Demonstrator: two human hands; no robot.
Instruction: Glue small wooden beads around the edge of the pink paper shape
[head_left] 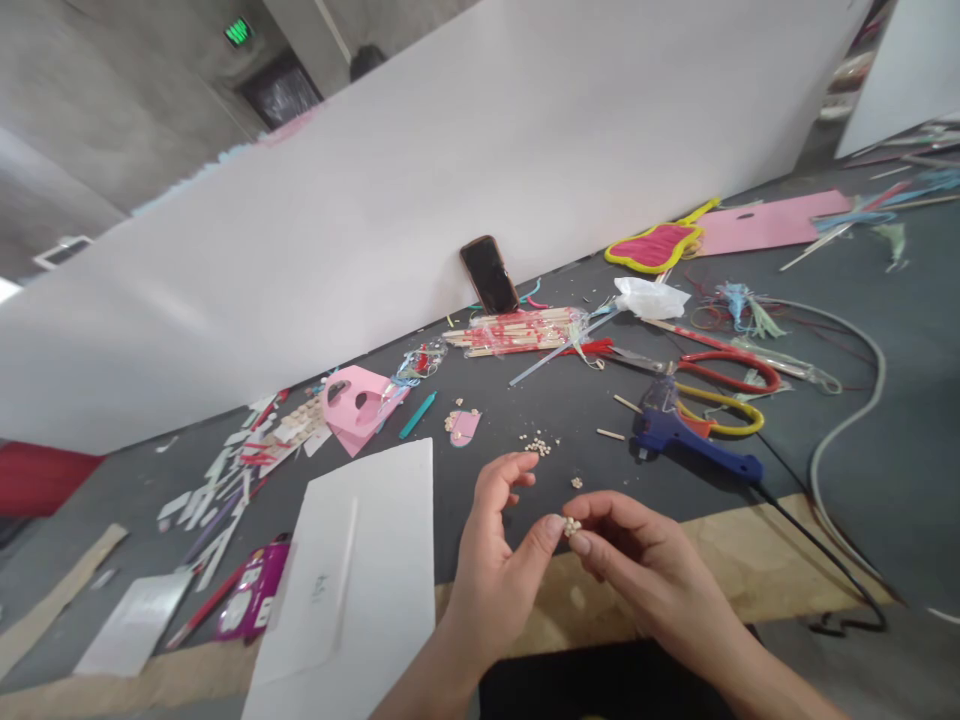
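Head view: pinches a small cluster of cream beads in a narrow grip between thumb and fingertips of the right hand, close to the near edge of the dark, matte surface. Looks rounded and knobbly, like a tiny flower; cannot make out a clear long axis or a pointing direction in so compact a lump. Shows a wide grip at the left hand, fingers curved and raised apart from the thumb; aims that thumb sideways at the cluster, but cannot tell whether touching.

Shows a similar bead cluster just beyond, then a scatter of loose, round beads. Has a smooth, flat pink piece farther left, partly edged with beads, and a slim teal stick slanting away to the right. Shows a blue plastic glue gun on the right, handle running into a black cord, beside scissors with metal blades pointing left. Includes a flat white board left of the left hand.
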